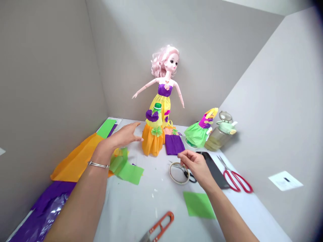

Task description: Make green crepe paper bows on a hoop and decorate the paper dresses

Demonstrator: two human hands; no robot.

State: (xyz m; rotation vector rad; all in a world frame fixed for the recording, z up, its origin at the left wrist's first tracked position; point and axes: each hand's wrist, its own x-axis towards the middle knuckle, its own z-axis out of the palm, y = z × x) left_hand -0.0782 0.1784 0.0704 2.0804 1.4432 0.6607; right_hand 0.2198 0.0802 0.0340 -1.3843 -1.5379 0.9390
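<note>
My left hand reaches out with thumb and fingers apart, just left of a bottle with a green cap. That bottle wears a yellow and orange paper dress with a purple bow and a green bow. Over the near rim of a tape roll, my right hand has its fingers pinched together; what they hold, if anything, I cannot make out. Dark-handled scissors lie partly under the roll. A green paper piece lies below my right hand, and crumpled green paper lies beside my left forearm.
A pink-haired doll stands at the back wall. To the right are a green-skirted figure, a jar, a black phone and red scissors. Orange snips lie in front. Orange sheets and purple material line the left.
</note>
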